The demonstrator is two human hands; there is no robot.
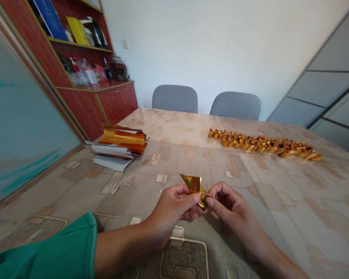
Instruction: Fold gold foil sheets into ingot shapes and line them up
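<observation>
A partly folded piece of shiny gold paper (192,182) is held up over the near middle of the table. My left hand (174,205) pinches it between thumb and fingers from the left, with a pointed corner of the paper sticking up. From the right, my right hand (231,205) grips the paper's other edge between thumb and forefinger. A thin pale strip or edge shows between the two hands. Fingers hide the lower part of the paper.
At the back right lie rows of folded gold paper pieces (258,143). Curled gold sheets (125,138) rest on white papers (112,162) at left. Two grey chairs (174,97) stand behind the patterned table (151,182). A red cabinet (116,101) is at far left.
</observation>
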